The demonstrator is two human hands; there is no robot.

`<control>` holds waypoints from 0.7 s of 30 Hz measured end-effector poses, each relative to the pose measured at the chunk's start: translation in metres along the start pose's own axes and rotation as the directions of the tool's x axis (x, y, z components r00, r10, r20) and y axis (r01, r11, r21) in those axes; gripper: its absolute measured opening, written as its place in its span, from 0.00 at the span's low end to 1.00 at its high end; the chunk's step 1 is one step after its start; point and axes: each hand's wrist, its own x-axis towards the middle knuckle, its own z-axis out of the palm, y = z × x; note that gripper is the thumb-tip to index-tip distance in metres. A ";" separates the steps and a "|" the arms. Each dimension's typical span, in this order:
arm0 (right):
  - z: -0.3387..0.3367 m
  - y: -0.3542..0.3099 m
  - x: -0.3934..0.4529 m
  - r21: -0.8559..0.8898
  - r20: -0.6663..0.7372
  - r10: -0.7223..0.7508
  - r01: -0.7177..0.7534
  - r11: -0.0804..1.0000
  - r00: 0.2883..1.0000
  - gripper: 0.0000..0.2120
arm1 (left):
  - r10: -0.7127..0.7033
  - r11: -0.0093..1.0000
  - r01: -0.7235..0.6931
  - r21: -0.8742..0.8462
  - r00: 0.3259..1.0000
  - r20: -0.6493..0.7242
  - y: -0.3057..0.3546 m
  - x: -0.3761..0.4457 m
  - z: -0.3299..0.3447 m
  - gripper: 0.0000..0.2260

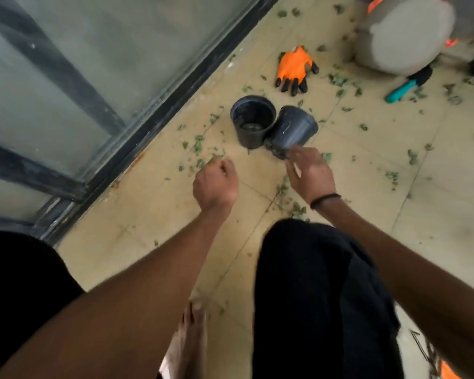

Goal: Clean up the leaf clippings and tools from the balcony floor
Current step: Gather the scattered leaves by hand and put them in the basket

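Now the left hand (215,184) is fisted with fingers curled on leaf clippings (219,155), right hand (309,170) fingers spread beside the tipped pot (292,129).

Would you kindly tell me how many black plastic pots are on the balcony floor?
2: one upright pot near the glass door, one tipped pot touching it beside the right hand.

No text, label, brand, number or sign can be read anywhere in this view. The picture is blurred by motion, so if some print exists on the things, it is too unclear to read.
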 end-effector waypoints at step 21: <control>-0.032 0.010 0.192 -0.215 0.829 0.144 0.071 0.974 0.541 0.25 | 0.272 0.562 -0.716 0.414 0.633 0.724 0.161 0.140 0.058 0.22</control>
